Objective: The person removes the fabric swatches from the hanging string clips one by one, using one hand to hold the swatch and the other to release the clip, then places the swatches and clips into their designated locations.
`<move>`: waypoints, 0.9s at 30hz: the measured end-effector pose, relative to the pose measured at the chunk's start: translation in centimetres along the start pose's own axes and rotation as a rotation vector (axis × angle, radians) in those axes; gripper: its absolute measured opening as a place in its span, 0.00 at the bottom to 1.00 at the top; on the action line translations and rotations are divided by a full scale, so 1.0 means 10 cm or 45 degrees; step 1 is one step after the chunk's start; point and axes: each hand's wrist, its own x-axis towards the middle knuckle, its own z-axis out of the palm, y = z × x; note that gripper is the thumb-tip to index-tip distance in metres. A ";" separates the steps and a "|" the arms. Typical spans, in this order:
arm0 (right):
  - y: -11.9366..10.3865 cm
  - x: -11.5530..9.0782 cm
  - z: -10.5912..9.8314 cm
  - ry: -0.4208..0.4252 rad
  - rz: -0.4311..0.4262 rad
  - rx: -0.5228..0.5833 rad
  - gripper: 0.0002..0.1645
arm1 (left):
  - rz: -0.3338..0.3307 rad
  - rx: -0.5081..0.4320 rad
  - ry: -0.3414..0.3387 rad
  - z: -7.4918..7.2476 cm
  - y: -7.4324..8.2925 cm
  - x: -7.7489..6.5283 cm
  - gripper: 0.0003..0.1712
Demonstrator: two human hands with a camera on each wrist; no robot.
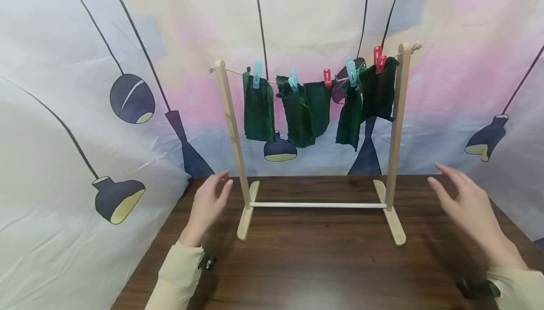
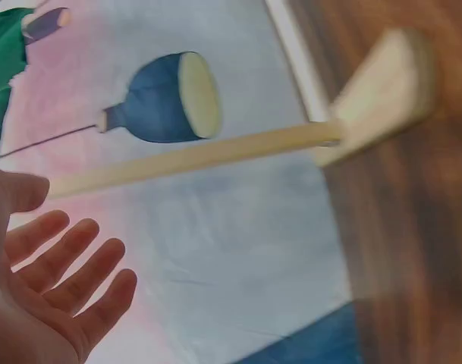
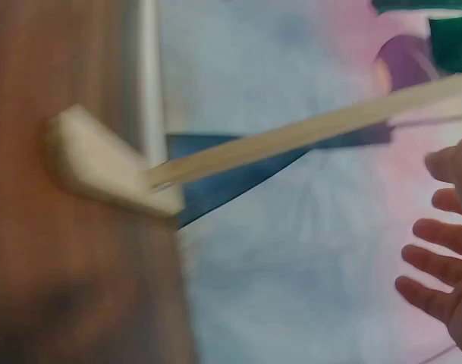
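A small wooden drying rack (image 1: 233,130) stands on the table, with a string (image 1: 233,71) strung between its two posts. Several dark green cloths (image 1: 259,112) hang from the string, held by blue clothespins (image 1: 257,75) and red clothespins (image 1: 327,78). My left hand (image 1: 209,202) hovers just left of the left post, fingers relaxed and apart, holding nothing. To the right of the right post, my right hand (image 1: 467,206) is likewise in the air with loose, spread fingers and nothing in them. Both wrist views show the hands beside the rack's posts and wooden feet (image 2: 382,98).
The dark brown wooden table (image 1: 314,263) lies under the rack. A white crossbar (image 1: 318,205) joins the two feet low down. Behind and at the sides hangs a fabric backdrop (image 1: 204,27) printed with lamps.
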 end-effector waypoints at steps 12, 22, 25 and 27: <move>-0.99 0.85 -0.29 0.294 -0.301 0.139 0.21 | 0.067 -0.224 0.105 -0.31 0.53 0.65 0.17; -1.85 1.54 -0.43 0.299 -0.441 0.251 0.20 | 0.164 -0.240 0.197 -0.59 0.97 1.15 0.17; -2.07 1.69 -0.44 0.238 -0.393 0.271 0.21 | 0.151 -0.240 0.197 -0.63 1.04 1.23 0.17; -2.20 1.77 -0.42 0.192 -0.355 0.269 0.22 | 0.136 -0.238 0.187 -0.63 1.07 1.26 0.17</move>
